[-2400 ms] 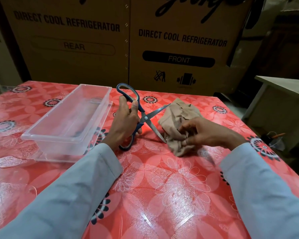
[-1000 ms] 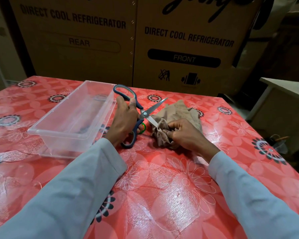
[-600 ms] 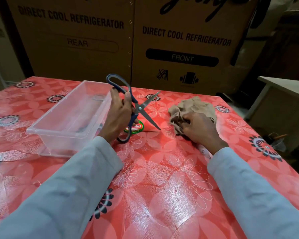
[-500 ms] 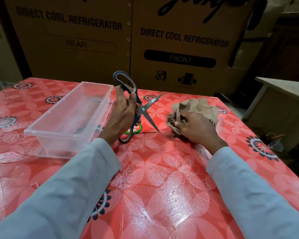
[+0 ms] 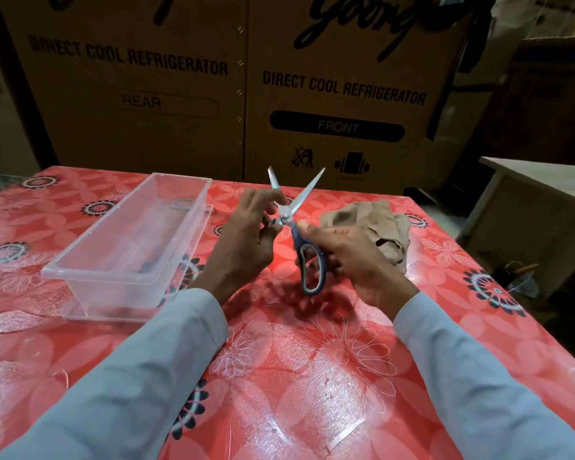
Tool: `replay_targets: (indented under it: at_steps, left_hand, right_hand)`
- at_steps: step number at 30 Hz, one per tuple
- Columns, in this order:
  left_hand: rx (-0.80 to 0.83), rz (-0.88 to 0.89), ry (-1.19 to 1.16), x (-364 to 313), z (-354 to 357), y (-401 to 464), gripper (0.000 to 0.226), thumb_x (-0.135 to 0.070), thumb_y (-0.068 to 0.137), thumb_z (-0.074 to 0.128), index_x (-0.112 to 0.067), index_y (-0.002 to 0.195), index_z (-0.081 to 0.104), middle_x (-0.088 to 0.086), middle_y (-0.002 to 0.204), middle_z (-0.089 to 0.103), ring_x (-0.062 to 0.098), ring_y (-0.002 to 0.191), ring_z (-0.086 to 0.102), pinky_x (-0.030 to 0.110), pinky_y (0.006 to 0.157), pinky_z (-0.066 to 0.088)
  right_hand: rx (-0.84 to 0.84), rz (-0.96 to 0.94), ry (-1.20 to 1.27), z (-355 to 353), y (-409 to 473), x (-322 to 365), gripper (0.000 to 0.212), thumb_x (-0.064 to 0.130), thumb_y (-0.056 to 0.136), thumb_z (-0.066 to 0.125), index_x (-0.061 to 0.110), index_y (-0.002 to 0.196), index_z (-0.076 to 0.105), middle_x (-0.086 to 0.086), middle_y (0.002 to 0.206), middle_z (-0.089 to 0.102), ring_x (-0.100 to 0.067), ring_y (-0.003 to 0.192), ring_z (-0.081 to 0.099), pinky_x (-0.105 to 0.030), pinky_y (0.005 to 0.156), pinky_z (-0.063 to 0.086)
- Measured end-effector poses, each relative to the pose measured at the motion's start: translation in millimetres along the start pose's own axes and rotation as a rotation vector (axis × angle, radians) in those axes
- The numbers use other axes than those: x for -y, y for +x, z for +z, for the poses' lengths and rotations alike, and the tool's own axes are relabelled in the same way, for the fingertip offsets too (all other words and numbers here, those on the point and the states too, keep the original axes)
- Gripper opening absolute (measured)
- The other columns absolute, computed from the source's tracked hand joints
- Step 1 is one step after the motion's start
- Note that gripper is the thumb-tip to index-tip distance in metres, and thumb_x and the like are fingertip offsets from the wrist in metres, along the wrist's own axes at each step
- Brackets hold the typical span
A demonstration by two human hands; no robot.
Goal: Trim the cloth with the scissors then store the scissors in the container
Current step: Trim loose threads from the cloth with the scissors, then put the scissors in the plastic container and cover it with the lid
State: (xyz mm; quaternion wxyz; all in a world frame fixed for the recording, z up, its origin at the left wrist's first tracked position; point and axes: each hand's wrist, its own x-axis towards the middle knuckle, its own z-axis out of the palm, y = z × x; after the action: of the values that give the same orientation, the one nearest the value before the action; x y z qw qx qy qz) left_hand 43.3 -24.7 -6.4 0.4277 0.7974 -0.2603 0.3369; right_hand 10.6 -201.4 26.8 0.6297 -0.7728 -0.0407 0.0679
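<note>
Head view. In the middle of the frame the scissors (image 5: 294, 224) are held up off the desk (image 5: 312, 376), blades spread in a V and pointing toward the top of the frame, handles down toward the viewer. Both hands are on them, which reads as a regrip or hand-over: the trimming looks finished, and the tool is probably being turned so it can go lengthwise into the container (image 5: 130, 247) at centre left.

The left hand (image 5: 243, 247) sits just left of the pivot. Its fingers (image 5: 259, 200) are curled loosely around the near blade and the handle neck, gripping there; the second handle loop is hidden behind this hand, so I cannot tell whether a finger passes through it.

The right hand (image 5: 349, 257) closes on the blue handle, thumb pressed near the top of the grip and the other fingers wrapped behind the loop that shows below it.

The cloth (image 5: 375, 224), a crumpled tan piece, lies on the desk right of centre, just behind the right hand and apart from both hands. No one is holding it, which fits the cutting step being over.

The clear container stands open beside the left hand, with nothing plainly visible inside it. The open blades are the risk: they would be better closed before going in.
</note>
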Motion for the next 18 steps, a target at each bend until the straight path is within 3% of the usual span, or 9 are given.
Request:
replay_targets:
  at_steps: [3,6,9,11,16,18]
  left_hand:
    - [-0.005,-0.050,-0.031,-4.2,-0.2,-1.3,0.045,0.004,0.080,0.072,-0.019,0.112,0.049,0.001,0.099,0.048,0.016,0.079,0.058,0.016,0.063,0.049]
    - [-0.002,-0.180,-0.098,-5.9,-3.2,-1.8,0.047,-0.010,0.079,0.079,-0.022,0.110,0.046,0.001,0.096,0.053,0.010,0.074,0.060,0.015,0.057,0.048]
    - [0.058,-0.391,-0.193,-2.4,-11.4,-1.6,0.032,-0.021,0.084,0.074,-0.017,0.107,0.052,0.003,0.089,0.062,0.012,0.069,0.062,0.022,0.058,0.053]
    - [0.182,-0.518,-0.267,0.5,-17.7,-4.9,0.014,-0.021,0.092,0.065,-0.012,0.101,0.060,0.005,0.082,0.065,0.013,0.065,0.062,0.026,0.059,0.054]
    - [0.344,-0.544,-0.268,5.1,-25.1,-11.8,0.012,-0.015,0.093,0.064,-0.013,0.099,0.074,0.011,0.082,0.070,0.008,0.064,0.062,0.016,0.057,0.049]
    - [0.367,-0.548,-0.284,2.4,-23.1,-12.0,0.013,-0.013,0.090,0.067,-0.012,0.100,0.076,0.010,0.081,0.071,0.009,0.062,0.065,0.019,0.056,0.052]
  right_hand:
    - [0.047,-0.026,0.030,-1.8,4.7,-9.5,0.026,0.023,0.091,0.070,-0.003,0.093,0.075,-0.009,0.075,0.074,-0.018,0.069,0.069,-0.026,0.064,0.055]
    - [0.027,-0.059,0.059,-6.5,7.5,-12.9,0.017,0.011,0.093,0.068,-0.005,0.092,0.075,-0.009,0.072,0.074,-0.014,0.062,0.069,-0.021,0.062,0.057]
    - [-0.023,-0.104,0.030,-9.5,11.2,-16.3,0.014,0.008,0.093,0.068,-0.001,0.087,0.077,-0.004,0.070,0.074,-0.010,0.060,0.067,-0.019,0.060,0.055]
    - [-0.051,-0.121,0.038,-12.1,13.6,-17.7,0.014,0.006,0.093,0.067,-0.002,0.085,0.076,-0.001,0.066,0.073,-0.006,0.054,0.063,-0.016,0.054,0.051]
    - [-0.062,-0.130,-0.018,-14.6,15.8,-22.1,0.015,0.007,0.093,0.067,-0.005,0.090,0.076,-0.001,0.065,0.072,-0.003,0.050,0.061,-0.015,0.051,0.050]
    - [-0.067,-0.136,-0.014,-12.4,15.6,-23.0,0.016,0.007,0.093,0.068,-0.007,0.093,0.076,-0.004,0.071,0.072,-0.007,0.054,0.061,-0.016,0.053,0.051]
